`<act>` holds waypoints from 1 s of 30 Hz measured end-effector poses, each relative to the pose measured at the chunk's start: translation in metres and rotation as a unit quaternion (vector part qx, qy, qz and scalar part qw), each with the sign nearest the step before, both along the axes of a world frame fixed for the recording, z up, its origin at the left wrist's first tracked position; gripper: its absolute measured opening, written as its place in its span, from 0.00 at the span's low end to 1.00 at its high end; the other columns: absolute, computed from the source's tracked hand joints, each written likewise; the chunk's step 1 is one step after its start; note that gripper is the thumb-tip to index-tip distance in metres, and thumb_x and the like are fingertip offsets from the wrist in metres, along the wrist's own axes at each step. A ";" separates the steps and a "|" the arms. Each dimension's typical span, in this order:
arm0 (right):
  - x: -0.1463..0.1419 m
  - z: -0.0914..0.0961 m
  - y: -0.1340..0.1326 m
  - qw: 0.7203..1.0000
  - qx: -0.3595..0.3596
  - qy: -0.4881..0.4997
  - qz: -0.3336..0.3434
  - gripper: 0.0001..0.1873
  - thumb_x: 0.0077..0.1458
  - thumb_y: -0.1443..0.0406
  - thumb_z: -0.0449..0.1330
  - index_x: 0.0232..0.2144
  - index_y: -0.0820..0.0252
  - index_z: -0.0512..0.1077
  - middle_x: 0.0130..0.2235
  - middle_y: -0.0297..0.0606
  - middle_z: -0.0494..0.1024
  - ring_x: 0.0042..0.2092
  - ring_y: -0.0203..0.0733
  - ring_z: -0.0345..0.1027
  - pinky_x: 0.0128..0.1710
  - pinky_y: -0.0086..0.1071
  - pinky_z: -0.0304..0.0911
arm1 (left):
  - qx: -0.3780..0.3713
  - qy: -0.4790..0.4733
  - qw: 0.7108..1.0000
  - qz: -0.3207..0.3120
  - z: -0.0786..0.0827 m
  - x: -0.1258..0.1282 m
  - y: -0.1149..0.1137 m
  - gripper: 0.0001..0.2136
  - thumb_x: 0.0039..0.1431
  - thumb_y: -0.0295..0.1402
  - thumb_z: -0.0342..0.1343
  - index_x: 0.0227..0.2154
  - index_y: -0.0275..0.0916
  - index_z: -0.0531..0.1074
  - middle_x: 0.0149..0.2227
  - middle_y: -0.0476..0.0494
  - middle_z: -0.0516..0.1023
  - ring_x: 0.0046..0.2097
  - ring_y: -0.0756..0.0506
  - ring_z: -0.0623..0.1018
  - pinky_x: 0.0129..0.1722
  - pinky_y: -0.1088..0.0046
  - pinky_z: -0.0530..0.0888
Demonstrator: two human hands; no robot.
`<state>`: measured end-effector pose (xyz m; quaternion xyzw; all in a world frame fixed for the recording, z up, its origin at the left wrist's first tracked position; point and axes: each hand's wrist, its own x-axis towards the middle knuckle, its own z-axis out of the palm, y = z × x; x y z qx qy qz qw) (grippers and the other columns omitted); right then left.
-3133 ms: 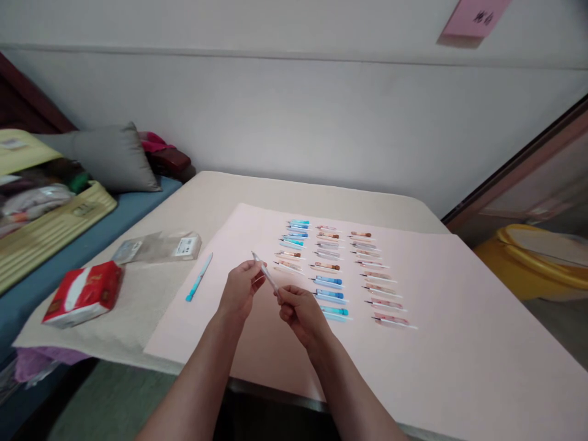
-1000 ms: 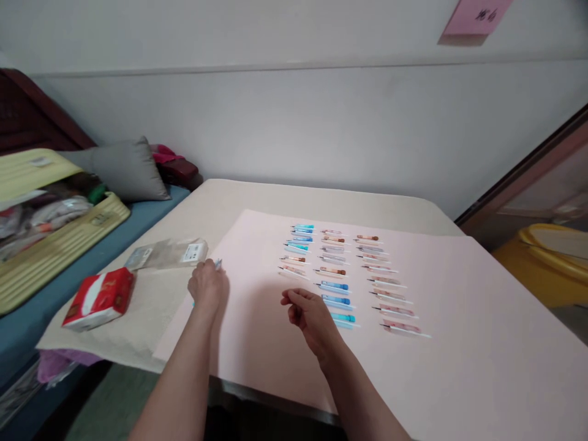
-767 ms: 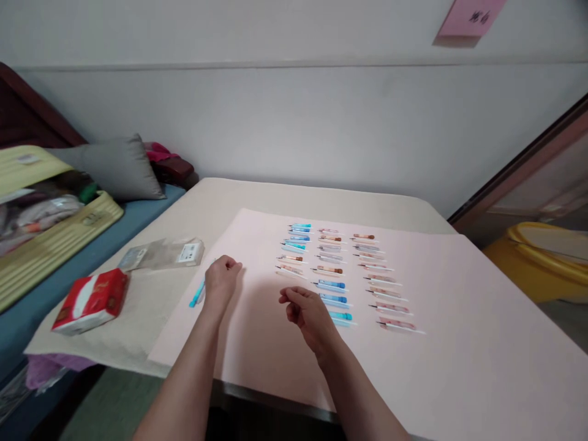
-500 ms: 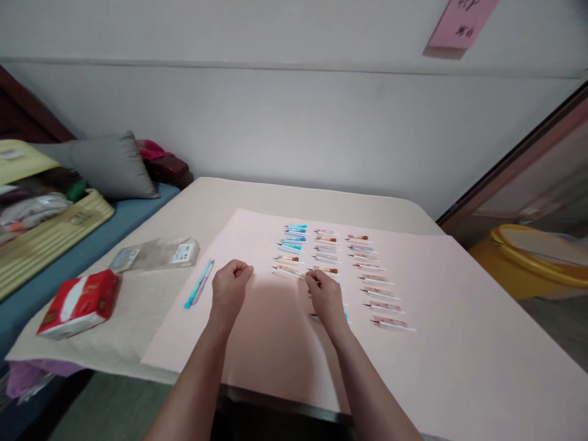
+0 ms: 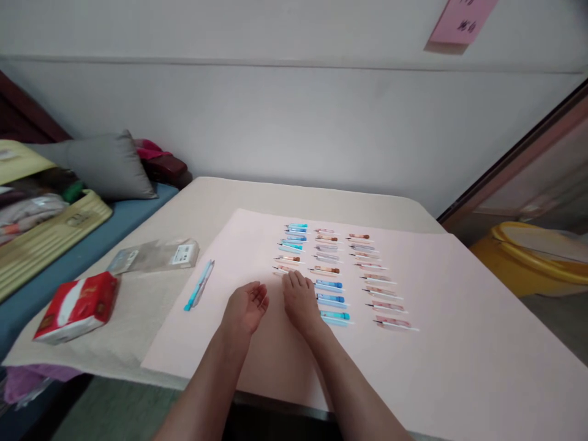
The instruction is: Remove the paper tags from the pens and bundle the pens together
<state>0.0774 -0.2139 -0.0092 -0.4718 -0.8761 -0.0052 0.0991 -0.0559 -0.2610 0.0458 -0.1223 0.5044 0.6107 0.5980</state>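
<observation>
Several slim pens lie in three columns on a pink sheet. My right hand is flat and palm down, its fingertips at the near end of a brown-and-white pen in the left column and partly hiding it. Right beside that hand are blue pens and a turquoise pen of the middle column. My left hand hovers with palm turned inward and fingers loosely curled, holding nothing. Farther right lie pink pens. Apart on the left, a light-blue pen rests against a greyish one.
On the table's left stand a red tissue pack and a clear plastic sleeve. A grey cushion sits on a blue bench beyond. To the right is a yellow bin; a white wall closes off the back.
My right hand has moved left and flattened, uncovering the blue and turquoise pens. My left hand has shifted right and nearer, its closed fingers now loosened.
</observation>
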 end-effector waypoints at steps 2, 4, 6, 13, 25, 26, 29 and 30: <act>-0.004 0.000 0.000 1.000 -0.005 0.010 -0.006 0.21 0.56 0.72 0.48 0.52 0.64 0.62 0.52 0.50 0.67 0.55 0.49 0.53 0.49 0.40 0.46 | -0.010 0.004 1.000 0.001 -0.002 0.002 0.000 0.04 0.46 0.22 0.54 0.24 0.36 0.66 0.28 0.45 0.71 0.29 0.52 0.72 0.27 0.75 0.70; -0.007 0.002 0.001 1.000 -0.008 0.018 -0.020 0.18 0.56 0.71 0.48 0.49 0.62 0.64 0.46 0.49 0.70 0.49 0.49 0.58 0.46 0.41 0.48 | -0.020 0.004 1.000 0.001 -0.002 0.004 0.001 0.04 0.46 0.23 0.54 0.25 0.36 0.66 0.28 0.45 0.70 0.29 0.52 0.72 0.28 0.75 0.69; -0.009 0.005 0.001 0.999 -0.010 0.016 -0.036 0.15 0.56 0.70 0.50 0.45 0.62 0.66 0.43 0.48 0.71 0.45 0.50 0.59 0.43 0.41 0.49 | -0.030 0.004 1.000 0.001 -0.002 0.007 0.001 0.04 0.46 0.24 0.54 0.25 0.36 0.66 0.28 0.45 0.69 0.30 0.51 0.72 0.28 0.74 0.69; -0.011 0.005 0.001 0.999 -0.039 -0.009 -0.029 0.10 0.54 0.73 0.50 0.34 0.62 0.70 0.38 0.47 0.72 0.42 0.49 0.60 0.38 0.40 0.48 | -0.060 0.000 0.998 -0.007 -0.006 0.019 0.000 0.02 0.48 0.26 0.54 0.27 0.37 0.67 0.31 0.43 0.69 0.32 0.49 0.72 0.31 0.71 0.69; -0.022 0.036 -0.025 0.998 -0.043 0.039 0.013 0.08 0.58 0.68 0.51 0.32 0.60 0.70 0.34 0.41 0.74 0.39 0.46 0.62 0.37 0.38 0.46 | -0.012 -0.037 0.999 -0.002 -0.022 0.018 0.007 0.05 0.50 0.21 0.53 0.23 0.34 0.65 0.22 0.46 0.68 0.22 0.50 0.71 0.19 0.76 0.68; -0.023 0.038 -0.028 0.998 -0.041 0.050 0.017 0.10 0.59 0.67 0.50 0.31 0.60 0.70 0.34 0.40 0.74 0.38 0.45 0.62 0.37 0.37 0.46 | -0.004 -0.038 0.999 0.004 -0.022 0.018 0.007 0.05 0.50 0.20 0.53 0.22 0.34 0.65 0.22 0.46 0.68 0.22 0.51 0.70 0.19 0.78 0.68; -0.024 0.043 -0.029 0.996 -0.036 0.083 0.021 0.14 0.62 0.63 0.47 0.30 0.59 0.71 0.33 0.39 0.75 0.38 0.43 0.62 0.37 0.36 0.46 | 0.016 -0.037 0.999 0.027 -0.021 0.015 0.007 0.07 0.51 0.17 0.51 0.23 0.33 0.66 0.22 0.47 0.69 0.22 0.53 0.70 0.20 0.81 0.69; -0.022 0.042 -0.027 0.995 -0.031 0.093 0.014 0.14 0.62 0.61 0.47 0.30 0.58 0.71 0.33 0.39 0.75 0.38 0.43 0.62 0.37 0.36 0.47 | 0.021 -0.035 0.999 0.034 -0.020 0.013 0.007 0.07 0.52 0.17 0.51 0.23 0.33 0.66 0.22 0.47 0.70 0.22 0.53 0.71 0.21 0.81 0.69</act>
